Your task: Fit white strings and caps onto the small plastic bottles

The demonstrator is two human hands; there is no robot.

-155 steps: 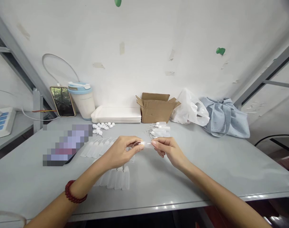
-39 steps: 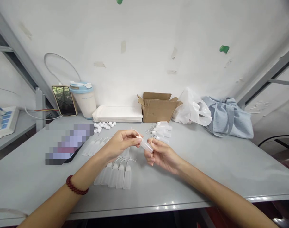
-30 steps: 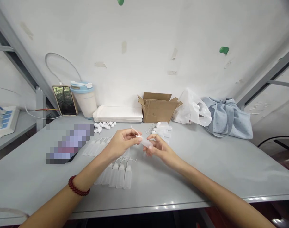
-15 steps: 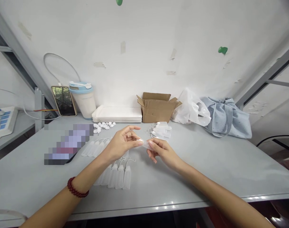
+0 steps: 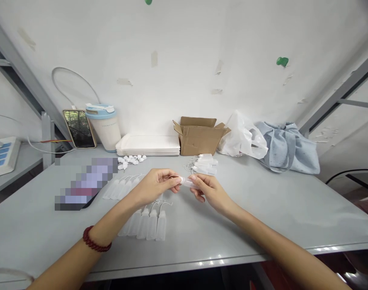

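Observation:
Above the middle of the grey table [image 5: 262,209], my left hand [image 5: 155,186] and my right hand [image 5: 208,189] meet fingertip to fingertip. Between them is a small clear plastic bottle [image 5: 188,183]. My right hand pinches its body, and my left hand pinches its capped end. A red bead bracelet [image 5: 95,242] is on my left wrist. Below my hands a row of several finished clear bottles [image 5: 147,223] lies flat. A second row of bottles [image 5: 122,187] lies to the left.
White caps [image 5: 131,160] and a pile of bottles with thin tubes [image 5: 203,164] lie farther back. Along the wall stand a phone [image 5: 79,129], a lidded cup [image 5: 103,127], white trays [image 5: 149,146], a cardboard box [image 5: 199,136], a plastic bag [image 5: 242,137] and a blue cloth bag [image 5: 288,147].
My left hand's fingers, spread half a second ago, have closed onto the bottle's end. The bottle has turned from tilted to nearly level between both hands.

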